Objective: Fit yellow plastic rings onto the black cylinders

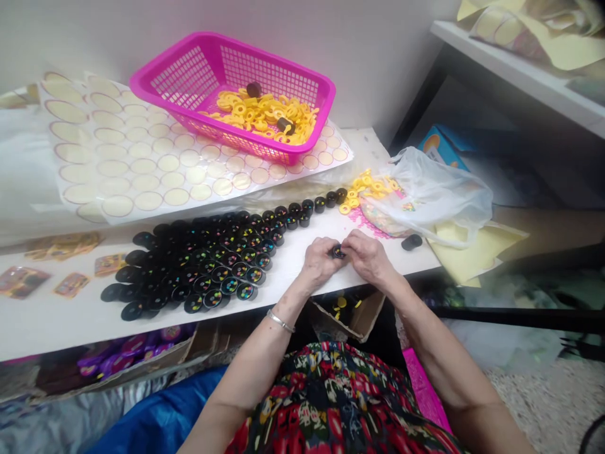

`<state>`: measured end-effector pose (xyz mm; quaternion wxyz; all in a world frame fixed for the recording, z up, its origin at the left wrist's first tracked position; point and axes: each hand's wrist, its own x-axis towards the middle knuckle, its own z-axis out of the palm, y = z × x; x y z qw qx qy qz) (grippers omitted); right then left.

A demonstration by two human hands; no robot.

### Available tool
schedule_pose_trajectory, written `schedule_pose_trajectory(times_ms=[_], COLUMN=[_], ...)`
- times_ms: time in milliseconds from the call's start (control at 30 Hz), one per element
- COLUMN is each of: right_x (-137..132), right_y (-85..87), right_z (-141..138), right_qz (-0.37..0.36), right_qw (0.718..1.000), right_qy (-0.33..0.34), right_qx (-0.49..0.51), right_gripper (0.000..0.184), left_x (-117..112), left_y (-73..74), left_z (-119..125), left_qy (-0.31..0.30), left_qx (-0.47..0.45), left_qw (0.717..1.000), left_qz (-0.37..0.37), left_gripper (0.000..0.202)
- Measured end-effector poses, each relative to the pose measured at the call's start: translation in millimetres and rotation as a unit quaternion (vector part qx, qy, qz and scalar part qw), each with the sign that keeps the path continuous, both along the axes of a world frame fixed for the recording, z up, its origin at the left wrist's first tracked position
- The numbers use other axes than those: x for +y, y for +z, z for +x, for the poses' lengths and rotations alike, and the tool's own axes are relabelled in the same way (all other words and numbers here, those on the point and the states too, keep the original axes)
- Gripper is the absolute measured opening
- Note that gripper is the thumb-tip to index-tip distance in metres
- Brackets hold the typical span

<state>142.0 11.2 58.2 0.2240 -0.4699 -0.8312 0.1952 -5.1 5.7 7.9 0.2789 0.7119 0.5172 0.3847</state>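
Well on the near side of the pink basket (189, 116), below the table edge, a cardboard box (371, 320) is holding some yellow pieces (340, 309), and a carton (163, 364) farther left of the basket is holding shiny purple packets (125, 354). Above the table's near edge, nearer than the basket and toward its right, the left hand (322, 261) is grasping a small black cup (338, 251), while the right hand (366, 257) is pinching at the same cup's rim. On the table (51, 325), on the basket's near left side, many black cups (203, 265) are standing packed together, multicoloured bits showing inside those facing the camera. To the basket's right and nearer than it, a clear plastic bag (444, 189) is containing small coloured bits; a dark cap (411, 242) is lying just beside it, and yellow rings (363, 189) are lying between bag and basket. The basket itself is holding a heap of similar yellow rings and two dark caps. Nearer than the basket and far to its left, orange cards (70, 285) are showing print too blurred to read; under the basket, sheets (142, 165) are showing rows of cream circles outlined in red
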Motion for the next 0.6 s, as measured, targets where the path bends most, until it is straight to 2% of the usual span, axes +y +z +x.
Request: schedule_pose_trajectory(times_ms=[200, 400, 600], right_x=[-1.5, -0.7, -1.2], right_y=[-6.1, -2.5, -3.8], right_z=[-1.0, -1.6, 3.6], right_qz=[0.018, 0.016, -0.004], right_qw=[0.999, 0.999, 1.000], right_qy=[-0.010, -0.003, 0.010], right_qx=[-0.045, -0.050, 0.027], right_gripper=[0.019, 0.020, 0.014], left_x=[0.5, 0.8, 2.6], left_y=[-0.9, -3.6, -7.0], left_z=[-0.1, -0.4, -0.1], left_qy=[0.003, 0.003, 0.000], left_qx=[0.014, 0.011, 0.009], left_qw=[1.000, 1.000, 1.000], left_qz=[-0.005, 0.006, 0.015], left_gripper=[0.015, 0.014, 0.016])
